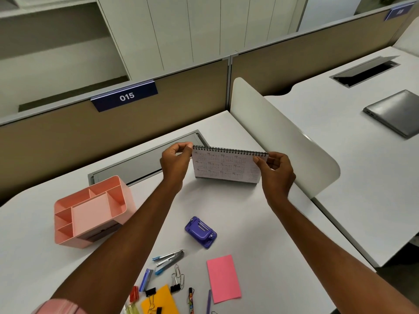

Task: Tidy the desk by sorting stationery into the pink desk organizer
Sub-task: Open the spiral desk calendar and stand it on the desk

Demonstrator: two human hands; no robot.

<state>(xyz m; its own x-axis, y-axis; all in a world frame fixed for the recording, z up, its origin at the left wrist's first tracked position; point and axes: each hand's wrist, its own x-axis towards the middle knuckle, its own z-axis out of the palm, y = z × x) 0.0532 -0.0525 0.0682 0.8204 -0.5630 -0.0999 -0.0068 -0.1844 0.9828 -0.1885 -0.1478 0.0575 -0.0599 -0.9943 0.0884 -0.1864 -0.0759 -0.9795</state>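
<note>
The calendar, long axis crosswise, is pinched endwise by left grip and right grip; organizer lies nearer left grip.

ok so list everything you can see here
desk calendar: 1, white, back centre, held by both top corners
pink desk organizer: 1, pink, left
hole punch: 1, purple, centre
stapler: 1, silver and blue, front centre
pink paper: 1, pink, front right
yellow paper: 1, yellow, front edge
binder clips: at least 2, black, front edge
laptop: 1, grey, next desk
left hand: 1, pinches calendar's left corner
right hand: 1, pinches calendar's right corner
</note>
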